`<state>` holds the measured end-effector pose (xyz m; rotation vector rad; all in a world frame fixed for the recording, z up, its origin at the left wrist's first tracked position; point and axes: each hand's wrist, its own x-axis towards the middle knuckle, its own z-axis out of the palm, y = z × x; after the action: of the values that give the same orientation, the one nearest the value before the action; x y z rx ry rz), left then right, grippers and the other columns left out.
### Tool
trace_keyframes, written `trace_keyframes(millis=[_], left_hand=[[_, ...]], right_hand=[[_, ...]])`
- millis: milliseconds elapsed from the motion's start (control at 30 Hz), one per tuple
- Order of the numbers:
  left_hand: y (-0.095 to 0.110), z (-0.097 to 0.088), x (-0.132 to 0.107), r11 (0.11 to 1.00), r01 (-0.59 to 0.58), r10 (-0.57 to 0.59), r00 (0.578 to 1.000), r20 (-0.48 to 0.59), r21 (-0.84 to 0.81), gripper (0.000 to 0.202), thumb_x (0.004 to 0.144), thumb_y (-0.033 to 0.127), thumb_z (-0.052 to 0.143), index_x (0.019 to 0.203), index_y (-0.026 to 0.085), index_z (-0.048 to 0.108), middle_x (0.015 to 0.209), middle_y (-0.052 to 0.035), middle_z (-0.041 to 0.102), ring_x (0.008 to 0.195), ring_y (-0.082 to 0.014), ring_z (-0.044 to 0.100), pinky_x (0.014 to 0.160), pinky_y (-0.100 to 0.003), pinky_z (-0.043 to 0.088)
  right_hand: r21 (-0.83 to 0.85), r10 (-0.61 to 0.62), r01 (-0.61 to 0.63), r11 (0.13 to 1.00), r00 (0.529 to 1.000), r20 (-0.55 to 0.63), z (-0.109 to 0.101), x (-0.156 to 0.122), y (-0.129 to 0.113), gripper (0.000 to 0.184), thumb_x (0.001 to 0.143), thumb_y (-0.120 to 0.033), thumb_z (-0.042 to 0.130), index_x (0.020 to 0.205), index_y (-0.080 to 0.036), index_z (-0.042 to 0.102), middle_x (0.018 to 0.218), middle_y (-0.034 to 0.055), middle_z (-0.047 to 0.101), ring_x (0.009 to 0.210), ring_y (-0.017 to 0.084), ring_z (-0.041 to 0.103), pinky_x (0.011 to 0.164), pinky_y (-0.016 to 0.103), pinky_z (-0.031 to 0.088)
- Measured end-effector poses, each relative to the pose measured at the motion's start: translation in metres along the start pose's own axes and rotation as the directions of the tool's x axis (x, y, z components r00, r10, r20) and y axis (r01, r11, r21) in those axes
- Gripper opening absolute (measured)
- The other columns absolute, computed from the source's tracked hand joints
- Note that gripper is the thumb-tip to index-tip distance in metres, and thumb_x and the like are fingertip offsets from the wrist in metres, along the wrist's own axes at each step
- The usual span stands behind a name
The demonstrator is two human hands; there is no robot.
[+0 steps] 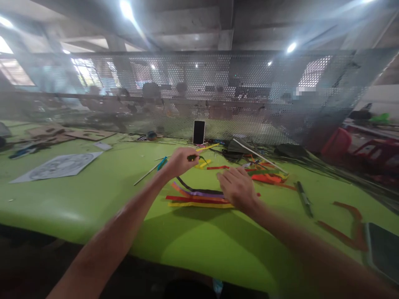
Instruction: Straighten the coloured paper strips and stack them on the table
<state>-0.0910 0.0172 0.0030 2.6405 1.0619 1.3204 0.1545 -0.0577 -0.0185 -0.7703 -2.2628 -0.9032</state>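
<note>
My left hand (181, 162) is raised over the middle of the green table, its fingers closed on a short, dark, curled strip (202, 158). Below it lies a row of long, thin strips: a black strip (199, 192), a purple and an orange one, a red strip (193, 199) and a yellow strip (193, 204). My right hand (238, 187), palm down and slightly blurred, covers the right ends of this row. Its fingers are stretched forward with nothing visible in them; whether it presses on the strips, I cannot tell.
A phone (199, 132) stands upright against the perforated metal screen (174, 120). Coloured scraps (268, 178) and dark strips lie behind my right hand. A pen (304, 198), a bent brown strip (357, 224) and a dark tablet-like object (385, 249) are rightward; a printed sheet (62, 165) lies left.
</note>
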Motion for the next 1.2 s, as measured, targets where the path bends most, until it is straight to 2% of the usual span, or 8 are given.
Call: trace_keyframes(millis=[233, 500, 633, 767, 867, 933, 1000, 1200], left_hand=[[0.018, 0.004, -0.003, 0.978, -0.153, 0.156, 0.988, -0.015, 0.139, 0.02, 0.088, 0.021, 0.055, 0.074, 0.016, 0.068, 0.07, -0.0031, 0.07, 0.064, -0.014, 0.06, 0.066, -0.026, 0.043], [0.042, 0.015, -0.006, 0.963, -0.226, 0.226, 0.974, 0.019, 0.145, 0.02, 0.088, 0.017, 0.055, 0.072, 0.015, 0.066, 0.065, -0.0009, 0.066, 0.058, -0.0117, 0.054, 0.06, -0.025, 0.039], [0.036, 0.01, -0.004, 0.973, -0.219, 0.227, 0.964, -0.136, 0.067, 0.015, 0.085, 0.015, 0.056, 0.073, 0.015, 0.064, 0.065, -0.0003, 0.064, 0.059, -0.0113, 0.054, 0.06, -0.023, 0.042], [0.027, -0.002, 0.0, 0.982, -0.191, 0.182, 0.92, -0.347, 0.009, 0.01, 0.082, 0.014, 0.06, 0.073, 0.015, 0.063, 0.066, -0.0001, 0.063, 0.058, -0.0111, 0.054, 0.057, -0.023, 0.041], [0.032, 0.0, -0.001, 0.971, -0.238, 0.235, 0.935, -0.267, 0.022, 0.011, 0.086, 0.014, 0.06, 0.075, 0.016, 0.064, 0.067, 0.0002, 0.063, 0.059, -0.0104, 0.053, 0.059, -0.023, 0.042], [0.04, 0.008, -0.003, 0.959, -0.276, 0.282, 0.945, -0.167, 0.058, 0.011, 0.089, 0.014, 0.058, 0.08, 0.016, 0.065, 0.071, -0.0006, 0.064, 0.062, -0.0108, 0.054, 0.063, -0.023, 0.044], [0.047, 0.019, -0.005, 0.955, -0.286, 0.294, 0.947, -0.131, 0.076, 0.009, 0.09, 0.015, 0.058, 0.084, 0.016, 0.065, 0.073, -0.0009, 0.064, 0.065, -0.0114, 0.056, 0.065, -0.024, 0.045], [0.063, 0.034, -0.012, 0.969, -0.241, 0.221, 0.948, -0.229, -0.06, 0.008, 0.093, 0.014, 0.055, 0.093, 0.016, 0.062, 0.075, -0.0007, 0.064, 0.062, -0.0098, 0.055, 0.061, -0.022, 0.044]], right_hand=[[0.103, -0.038, 0.043, 0.994, 0.998, -0.046, -0.007, -0.003, -0.053, 0.015, 0.095, -0.007, 0.055, 0.086, -0.011, 0.066, 0.074, 0.005, 0.058, 0.071, 0.018, 0.045, 0.065, 0.035, 0.033], [0.16, -0.027, 0.037, 0.986, 0.998, -0.061, -0.013, -0.006, -0.072, 0.023, 0.096, -0.004, 0.049, 0.079, -0.012, 0.063, 0.073, 0.0054, 0.055, 0.069, 0.018, 0.042, 0.062, 0.035, 0.032], [0.181, 0.019, -0.005, 0.983, 0.997, -0.073, -0.02, -0.005, -0.057, 0.018, 0.092, -0.005, 0.052, 0.082, -0.011, 0.065, 0.071, 0.0048, 0.057, 0.067, 0.017, 0.044, 0.061, 0.034, 0.033], [0.077, 0.188, -0.178, 0.981, 0.968, -0.168, -0.038, -0.004, -0.008, 0.015, 0.091, -0.01, 0.056, 0.079, -0.014, 0.065, 0.067, 0.004, 0.06, 0.063, 0.016, 0.048, 0.059, 0.03, 0.034], [0.007, 0.326, -0.33, 0.944, 0.93, -0.17, -0.044, -0.008, 0.029, 0.02, 0.096, -0.021, 0.056, 0.079, -0.016, 0.064, 0.072, 0.005, 0.063, 0.067, 0.017, 0.054, 0.062, 0.03, 0.037], [-0.004, 0.35, -0.356, 0.935, 0.921, -0.173, -0.041, -0.012, 0.042, 0.022, 0.097, -0.024, 0.057, 0.077, -0.016, 0.063, 0.072, 0.0052, 0.064, 0.067, 0.018, 0.056, 0.061, 0.029, 0.037], [0.017, 0.319, -0.321, 0.947, 0.933, -0.167, -0.038, -0.013, 0.043, 0.021, 0.096, -0.024, 0.059, 0.077, -0.016, 0.063, 0.071, 0.0049, 0.065, 0.067, 0.017, 0.056, 0.061, 0.029, 0.037], [0.151, 0.24, -0.209, 0.966, 0.942, -0.235, -0.044, -0.009, 0.021, 0.023, 0.092, -0.02, 0.065, 0.071, -0.018, 0.057, 0.059, -0.0005, 0.054, 0.055, 0.013, 0.046, 0.056, 0.028, 0.035]])
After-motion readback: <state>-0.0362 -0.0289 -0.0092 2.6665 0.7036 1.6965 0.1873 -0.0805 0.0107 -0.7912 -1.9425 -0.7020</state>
